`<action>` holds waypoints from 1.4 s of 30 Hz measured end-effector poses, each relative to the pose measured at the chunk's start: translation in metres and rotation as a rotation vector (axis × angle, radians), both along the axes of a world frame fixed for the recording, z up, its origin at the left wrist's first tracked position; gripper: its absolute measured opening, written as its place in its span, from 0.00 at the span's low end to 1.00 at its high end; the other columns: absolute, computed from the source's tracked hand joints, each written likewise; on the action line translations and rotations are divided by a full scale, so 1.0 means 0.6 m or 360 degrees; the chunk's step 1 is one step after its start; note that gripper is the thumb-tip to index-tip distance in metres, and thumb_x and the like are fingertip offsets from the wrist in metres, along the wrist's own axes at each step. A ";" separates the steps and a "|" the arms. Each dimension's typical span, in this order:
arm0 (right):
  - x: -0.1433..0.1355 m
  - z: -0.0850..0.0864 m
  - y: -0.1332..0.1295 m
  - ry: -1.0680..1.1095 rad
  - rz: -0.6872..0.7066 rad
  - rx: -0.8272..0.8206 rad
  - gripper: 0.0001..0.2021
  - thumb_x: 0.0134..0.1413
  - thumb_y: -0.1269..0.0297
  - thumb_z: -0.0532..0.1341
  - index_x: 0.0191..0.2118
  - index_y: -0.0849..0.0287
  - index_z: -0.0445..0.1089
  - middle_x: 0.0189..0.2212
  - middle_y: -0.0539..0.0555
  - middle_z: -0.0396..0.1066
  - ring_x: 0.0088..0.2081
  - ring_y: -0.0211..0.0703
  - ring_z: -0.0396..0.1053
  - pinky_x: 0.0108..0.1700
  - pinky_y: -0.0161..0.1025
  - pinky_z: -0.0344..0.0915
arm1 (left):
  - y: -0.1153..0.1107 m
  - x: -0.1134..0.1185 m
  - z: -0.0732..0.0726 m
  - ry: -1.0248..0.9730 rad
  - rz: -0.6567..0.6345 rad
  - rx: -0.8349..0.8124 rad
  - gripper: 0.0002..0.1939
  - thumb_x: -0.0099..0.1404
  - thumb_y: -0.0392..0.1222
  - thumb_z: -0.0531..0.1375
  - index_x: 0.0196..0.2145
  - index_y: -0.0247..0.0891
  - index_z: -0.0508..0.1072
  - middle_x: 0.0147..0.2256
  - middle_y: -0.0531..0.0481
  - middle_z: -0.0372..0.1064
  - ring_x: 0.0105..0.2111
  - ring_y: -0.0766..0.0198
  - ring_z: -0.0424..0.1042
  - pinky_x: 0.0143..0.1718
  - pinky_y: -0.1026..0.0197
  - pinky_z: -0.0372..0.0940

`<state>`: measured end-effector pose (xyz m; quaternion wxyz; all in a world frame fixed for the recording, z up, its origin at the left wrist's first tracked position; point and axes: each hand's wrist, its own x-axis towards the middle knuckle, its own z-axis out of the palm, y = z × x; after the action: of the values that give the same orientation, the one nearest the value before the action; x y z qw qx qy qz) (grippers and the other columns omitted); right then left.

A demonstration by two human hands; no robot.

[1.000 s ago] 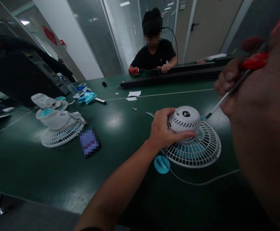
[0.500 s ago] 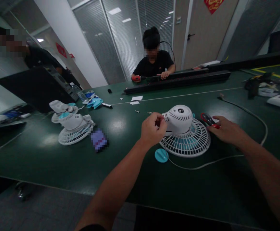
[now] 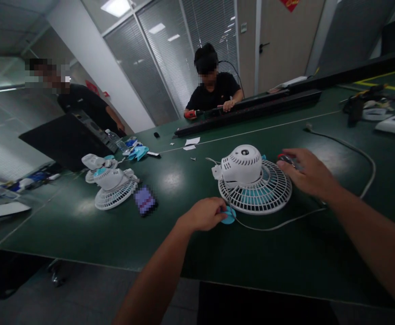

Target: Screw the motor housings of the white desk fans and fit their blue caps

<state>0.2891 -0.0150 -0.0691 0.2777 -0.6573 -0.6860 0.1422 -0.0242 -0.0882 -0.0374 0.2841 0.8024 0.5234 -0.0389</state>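
My left hand is closed at the round teal cap, its fingertips pinching the cap's left part. The cap lies on the table beside a thin white power cord. Behind it a white fan rests on its round grille, with teal blades showing through the slats and the motor housing on top. To the right of the grille, my right hand is wrapped around a red-and-grey hand tool; most of the tool is covered by the fingers, so its kind is unclear.
Another white fan stands at the left beside a pixelated purple item. Paper scraps lie farther back. A person across the table holds a red power tool near long black bars. Another person stands behind a black panel.
My left hand has left the fan's housing and come down toward me to the teal cap. My right hand has shifted slightly up and closed further over the tool. The view has turned slightly.
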 end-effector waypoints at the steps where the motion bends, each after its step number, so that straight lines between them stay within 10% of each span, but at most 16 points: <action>1: -0.014 0.000 -0.009 0.0053 0.0094 0.0058 0.31 0.68 0.48 0.52 0.68 0.61 0.59 0.67 0.65 0.61 0.67 0.54 0.63 0.67 0.53 0.65 | -0.001 -0.005 0.006 0.0016 -0.0021 0.0007 0.11 0.68 0.42 0.61 0.46 0.37 0.77 0.39 0.46 0.76 0.35 0.60 0.73 0.37 0.58 0.64; 8: -0.073 -0.022 -0.035 0.0207 0.0466 0.0173 0.49 0.59 0.36 0.56 0.75 0.69 0.47 0.71 0.72 0.55 0.72 0.70 0.56 0.72 0.68 0.57 | 0.002 -0.048 0.116 -0.0014 0.0015 0.0202 0.08 0.66 0.43 0.61 0.40 0.39 0.78 0.33 0.50 0.76 0.31 0.63 0.72 0.32 0.60 0.63; 14: -0.080 -0.038 -0.029 0.0202 0.0551 0.0273 0.49 0.58 0.37 0.58 0.74 0.66 0.49 0.71 0.70 0.57 0.70 0.71 0.59 0.71 0.71 0.57 | 0.080 0.050 0.183 -0.0329 0.0210 0.0962 0.08 0.64 0.44 0.64 0.36 0.38 0.79 0.32 0.48 0.77 0.28 0.64 0.69 0.33 0.59 0.63; 21: -0.075 -0.045 -0.024 0.0193 0.0612 0.0334 0.46 0.57 0.42 0.61 0.74 0.65 0.51 0.69 0.70 0.59 0.69 0.69 0.61 0.71 0.71 0.57 | 0.157 0.133 0.182 -0.0127 0.0223 0.1020 0.07 0.60 0.43 0.65 0.31 0.37 0.80 0.33 0.43 0.79 0.30 0.59 0.73 0.35 0.54 0.67; 35: -0.077 -0.045 -0.026 0.0189 0.0597 0.0340 0.44 0.58 0.42 0.60 0.73 0.64 0.53 0.68 0.68 0.62 0.68 0.68 0.63 0.70 0.71 0.60 | 0.160 0.142 0.189 0.0103 0.0083 0.0886 0.09 0.55 0.41 0.62 0.20 0.38 0.73 0.25 0.42 0.74 0.26 0.57 0.72 0.32 0.54 0.67; 42: -0.078 -0.037 -0.025 0.0235 0.0437 0.0253 0.56 0.52 0.37 0.64 0.76 0.67 0.44 0.67 0.73 0.62 0.65 0.74 0.66 0.65 0.72 0.65 | 0.167 0.131 0.164 -0.0078 0.0096 0.0928 0.04 0.60 0.40 0.63 0.33 0.39 0.75 0.36 0.43 0.78 0.34 0.56 0.74 0.39 0.52 0.71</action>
<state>0.2423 -0.0297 -0.0913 0.3565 -0.5210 -0.7562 0.1720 0.0543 0.0121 0.0613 0.0552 0.8349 0.5291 0.1410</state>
